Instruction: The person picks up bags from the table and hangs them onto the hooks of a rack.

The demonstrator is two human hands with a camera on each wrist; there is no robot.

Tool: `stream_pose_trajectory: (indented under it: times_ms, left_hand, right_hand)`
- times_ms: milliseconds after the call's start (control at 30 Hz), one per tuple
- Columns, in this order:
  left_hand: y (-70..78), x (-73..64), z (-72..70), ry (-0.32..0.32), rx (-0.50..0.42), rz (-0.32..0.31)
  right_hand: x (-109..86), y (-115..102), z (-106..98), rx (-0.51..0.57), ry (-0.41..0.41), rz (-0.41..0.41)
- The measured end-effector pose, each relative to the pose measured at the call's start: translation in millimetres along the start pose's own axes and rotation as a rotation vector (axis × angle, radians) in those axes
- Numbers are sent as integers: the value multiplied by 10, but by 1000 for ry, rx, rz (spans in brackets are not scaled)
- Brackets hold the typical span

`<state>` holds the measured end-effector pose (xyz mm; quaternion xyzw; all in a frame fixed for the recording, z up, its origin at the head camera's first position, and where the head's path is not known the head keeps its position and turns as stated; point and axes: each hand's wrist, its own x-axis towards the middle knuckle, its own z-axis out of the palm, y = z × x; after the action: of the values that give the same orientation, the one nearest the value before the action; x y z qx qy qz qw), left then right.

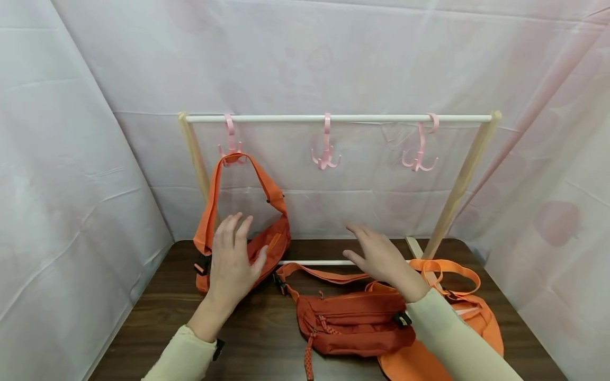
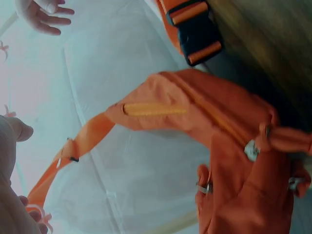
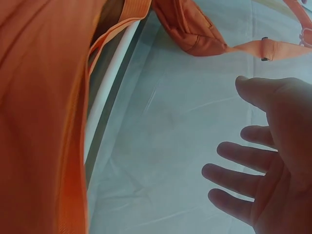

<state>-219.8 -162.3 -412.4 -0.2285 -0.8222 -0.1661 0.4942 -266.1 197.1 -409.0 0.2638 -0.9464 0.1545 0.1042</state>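
Observation:
An orange waist bag [image 1: 272,241] hangs by its strap from the left pink hook [image 1: 231,140] on the rack, its body low near the table. My left hand [image 1: 233,262] is in front of this bag in the head view, fingers spread and holding nothing. In the left wrist view the hanging bag [image 2: 214,117] shows its zips and black buckle. My right hand [image 1: 378,256] is raised above a second, red-orange waist bag [image 1: 355,323] on the table, fingers extended with nothing in them. The right wrist view shows that hand [image 3: 273,161] apart from any bag.
A white rail [image 1: 286,118] on wooden posts carries two more pink hooks, in the middle [image 1: 326,151] and at the right [image 1: 419,151], with no bags on them. A brighter orange bag [image 1: 488,323] lies at the table's right, partly under the second one. White curtains surround the dark table [image 1: 152,328].

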Motion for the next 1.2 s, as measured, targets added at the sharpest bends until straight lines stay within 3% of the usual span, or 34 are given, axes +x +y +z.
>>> stream_pose_trajectory:
  times_ms: [467, 633, 867, 1200]
  left_hand:
    - [220, -136, 427, -260, -76, 90]
    - [298, -192, 589, -365, -77, 88]
    - [354, -241, 791, -450, -105, 106]
    - [357, -359, 1070, -686, -73, 74]
  right_hand:
    - [-176, 186, 18, -84, -31, -7]
    - [-222, 235, 32, -105, -47, -17]
    - [-270, 349, 78, -138, -60, -34]
    - [-293, 452, 125, -153, -134, -12]
